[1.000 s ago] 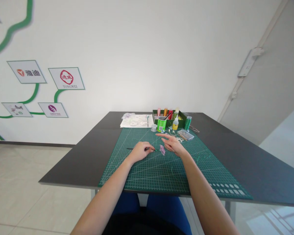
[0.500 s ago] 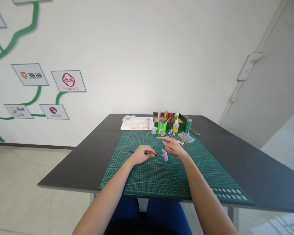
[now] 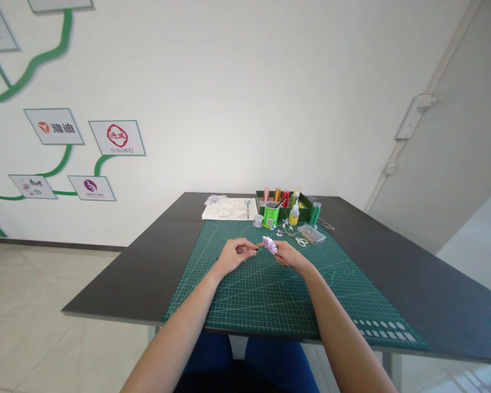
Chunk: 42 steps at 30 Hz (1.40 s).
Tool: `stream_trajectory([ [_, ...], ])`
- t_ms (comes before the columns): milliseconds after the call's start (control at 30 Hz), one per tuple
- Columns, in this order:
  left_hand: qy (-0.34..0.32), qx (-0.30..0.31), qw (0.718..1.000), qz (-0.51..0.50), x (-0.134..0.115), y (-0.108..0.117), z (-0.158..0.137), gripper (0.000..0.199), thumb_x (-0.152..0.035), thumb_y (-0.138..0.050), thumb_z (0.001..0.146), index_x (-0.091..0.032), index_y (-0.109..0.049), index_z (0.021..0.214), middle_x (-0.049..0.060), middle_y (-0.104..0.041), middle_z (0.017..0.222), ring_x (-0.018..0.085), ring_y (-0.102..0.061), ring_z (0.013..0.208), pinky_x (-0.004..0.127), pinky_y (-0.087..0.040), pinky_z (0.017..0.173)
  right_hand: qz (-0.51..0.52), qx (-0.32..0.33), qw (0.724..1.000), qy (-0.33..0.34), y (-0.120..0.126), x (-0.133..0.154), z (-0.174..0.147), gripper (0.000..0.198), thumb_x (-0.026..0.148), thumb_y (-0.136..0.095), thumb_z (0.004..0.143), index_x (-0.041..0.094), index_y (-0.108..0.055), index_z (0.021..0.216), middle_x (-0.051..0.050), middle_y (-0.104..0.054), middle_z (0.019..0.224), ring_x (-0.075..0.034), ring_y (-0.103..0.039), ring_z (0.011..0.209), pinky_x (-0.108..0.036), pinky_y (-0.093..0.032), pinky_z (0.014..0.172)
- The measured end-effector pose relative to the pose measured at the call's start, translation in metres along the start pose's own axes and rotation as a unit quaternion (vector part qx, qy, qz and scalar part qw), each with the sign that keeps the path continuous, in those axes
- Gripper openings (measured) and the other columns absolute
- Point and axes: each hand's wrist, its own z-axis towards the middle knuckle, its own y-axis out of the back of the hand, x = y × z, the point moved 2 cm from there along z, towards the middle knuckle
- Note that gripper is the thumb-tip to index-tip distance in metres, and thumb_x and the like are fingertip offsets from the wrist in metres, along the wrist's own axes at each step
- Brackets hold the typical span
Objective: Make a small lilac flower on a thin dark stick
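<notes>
Between my hands is an artificial flower with pale purple petals, tilted over the green cutting mat. My left hand is closed in a pinch on its thin stem, which looks dark with a green stretch close to the bloom. A bit of dark tip shows left of that hand. My right hand is at the flower's right side, its forefinger passing behind the petals to the stem and the other fingers curled. The petals hide part of this grip. White-handled scissors lie just beyond my right hand.
Behind the hands stand a green can, a glue bottle, a clear case and a green box with thread spools. White sheets lie at the back left. The cutting mat covers the table's middle.
My right hand has lowered and come in from the right to the flower, its pointing forefinger now behind the petals. The flower has risen slightly and turned its face more upward.
</notes>
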Motion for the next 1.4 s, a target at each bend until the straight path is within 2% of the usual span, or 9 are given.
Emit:
stream_trajectory([
  [333, 0.023, -0.055, 0.998, -0.018, 0.001, 0.003, 0.002, 0.033, -0.041, -0.079, 0.077, -0.014, -0.074, 0.095, 0.002, -0.067, 0.071, 0.011, -0.054, 0.056, 0.022, -0.041, 0.054, -0.031, 0.004, 1.0, 0.003, 0.003, -0.005, 0.002, 0.058, 0.045, -0.062, 0.083, 0.005, -0.067, 0.124, 0.015, -0.031, 0.037, -0.007, -0.022, 0.033, -0.02, -0.017, 0.038],
  [433, 0.013, -0.067, 0.998, -0.012, 0.001, 0.005, 0.003, 0.033, -0.04, -0.076, 0.079, -0.014, -0.076, 0.099, 0.003, -0.066, 0.072, 0.01, -0.053, 0.056, 0.022, -0.041, 0.054, -0.047, 0.002, 0.999, 0.011, 0.005, -0.005, 0.003, 0.056, 0.044, -0.06, 0.084, 0.005, -0.068, 0.124, 0.015, -0.032, 0.037, -0.007, -0.023, 0.033, -0.021, -0.018, 0.038],
  [667, -0.011, -0.094, 0.995, 0.03, 0.007, 0.008, 0.004, 0.027, -0.037, -0.073, 0.082, -0.015, -0.08, 0.096, 0.006, -0.07, 0.08, 0.011, -0.053, 0.059, 0.023, -0.042, 0.056, -0.092, -0.006, 0.996, 0.012, 0.007, -0.006, 0.003, 0.047, 0.041, -0.059, 0.085, 0.007, -0.071, 0.114, 0.014, -0.03, 0.036, -0.008, -0.024, 0.033, -0.021, -0.017, 0.038],
  [1033, 0.009, -0.106, 0.994, 0.002, 0.013, 0.01, 0.006, 0.032, -0.037, -0.073, 0.08, -0.013, -0.079, 0.099, 0.006, -0.071, 0.08, 0.01, -0.051, 0.056, 0.023, -0.042, 0.053, -0.095, -0.015, 0.995, 0.004, 0.006, -0.002, 0.001, 0.044, 0.041, -0.057, 0.085, 0.007, -0.072, 0.11, 0.013, -0.035, 0.034, -0.008, -0.025, 0.031, -0.021, -0.018, 0.037],
  [1200, 0.004, -0.102, 0.995, -0.013, 0.01, 0.01, 0.005, 0.035, -0.034, -0.073, 0.082, -0.013, -0.079, 0.108, 0.004, -0.068, 0.076, 0.009, -0.049, 0.055, 0.022, -0.039, 0.054, -0.106, -0.004, 0.994, 0.005, 0.007, -0.004, 0.002, 0.045, 0.041, -0.057, 0.085, 0.007, -0.073, 0.109, 0.012, -0.035, 0.033, -0.008, -0.027, 0.031, -0.021, -0.019, 0.037],
  [1400, -0.016, -0.101, 0.995, -0.005, 0.011, 0.01, 0.006, 0.026, -0.033, -0.074, 0.081, -0.016, -0.082, 0.098, 0.004, -0.068, 0.077, 0.01, -0.05, 0.057, 0.024, -0.039, 0.056, -0.096, -0.018, 0.995, 0.007, 0.008, -0.004, 0.002, 0.051, 0.042, -0.058, 0.084, 0.004, -0.072, 0.116, 0.012, -0.036, 0.034, -0.008, -0.026, 0.031, -0.022, -0.019, 0.038],
])
